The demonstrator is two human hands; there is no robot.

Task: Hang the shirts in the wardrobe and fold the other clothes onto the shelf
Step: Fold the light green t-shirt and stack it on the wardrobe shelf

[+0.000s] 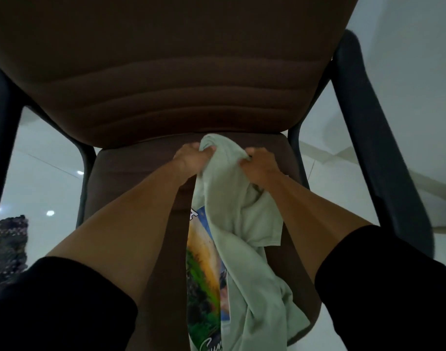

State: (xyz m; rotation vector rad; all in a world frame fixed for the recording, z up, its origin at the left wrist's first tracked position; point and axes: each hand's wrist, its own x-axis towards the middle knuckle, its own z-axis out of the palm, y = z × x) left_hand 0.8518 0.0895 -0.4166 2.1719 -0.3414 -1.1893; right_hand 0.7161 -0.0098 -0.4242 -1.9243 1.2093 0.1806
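One pale green printed T-shirt (242, 239) hangs bunched over the brown chair seat (130, 171), light and limp. Left hand (191, 159) and right hand (258, 164) clench its top edge in curled fingers; gripping the shoulders would likely spread it better.

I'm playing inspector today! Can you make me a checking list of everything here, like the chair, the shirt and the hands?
Surface: brown chair seat, mostly bare.
Job's things: pale green printed shirt, bunched, hanging from both hands down over the seat.
Clutter: dark patterned cloth on the floor at left.
Grips: left hand and right hand each grip the shirt's top edge.
Cables: nothing seen.
Surroundings: chair backrest, dark armrests, shiny white tiled floor.
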